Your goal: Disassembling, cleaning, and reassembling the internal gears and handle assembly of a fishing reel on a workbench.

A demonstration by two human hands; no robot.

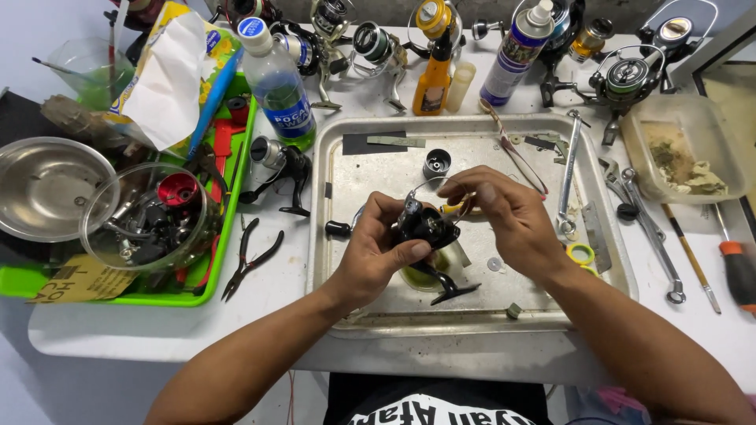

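Over a metal tray (472, 319), the left hand (376, 250) is wrapped around a black fishing reel (425, 228), thumb pressed on its body. The right hand (504, 212) pinches a small part at the reel's top. The reel looks rigid, compact and probably greasy, best gripped by its body. Farther off lie a wrench (568, 169), a small spool (436, 163) and a spray can (516, 51).

Reel repair workbench; fishing reels (378, 43); pliers (250, 260); wrenches (654, 228); spray can (516, 51)
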